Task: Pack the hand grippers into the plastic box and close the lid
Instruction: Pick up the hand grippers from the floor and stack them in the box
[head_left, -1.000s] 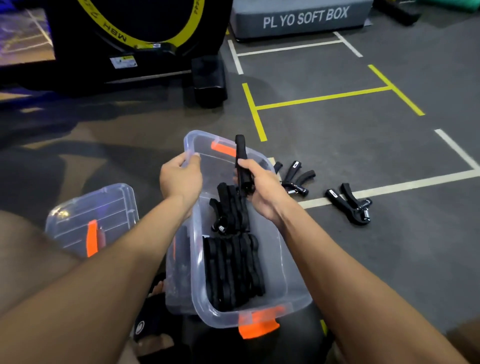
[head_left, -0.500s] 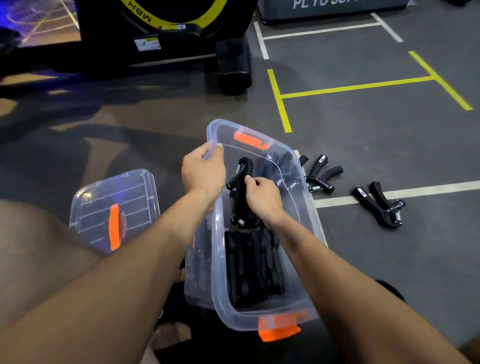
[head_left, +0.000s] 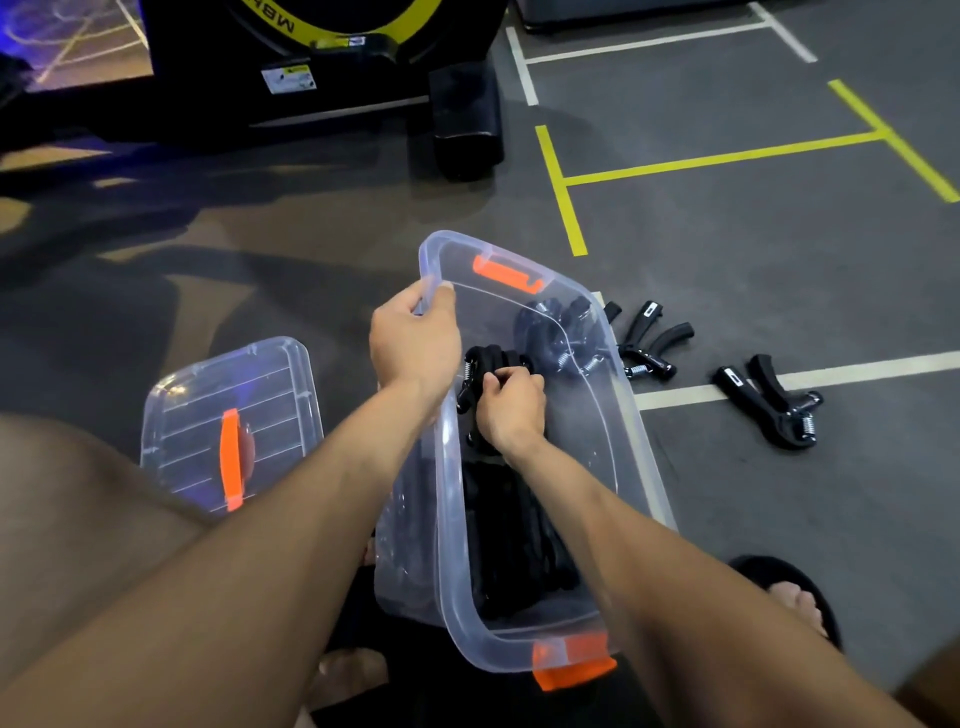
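Left hand (head_left: 415, 343) grips plastic box (head_left: 639, 441) rim; right hand (head_left: 511, 410) clamped on a hand gripper (head_left: 480, 366) inside the box — two grippers (head_left: 769, 402) remain on floor; lid (head_left: 228, 415) beside.

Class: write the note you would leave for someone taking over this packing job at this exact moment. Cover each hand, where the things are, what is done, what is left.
Left hand grips the far left rim of the plastic box.
Right hand is inside the box, fingers curled on a hand gripper being set down.
Done: a row of grippers is already packed in the box.
Left: two grippers on the floor to the right, one near the box and one farther out. Then fit the lid, which lies on the floor left of the box.
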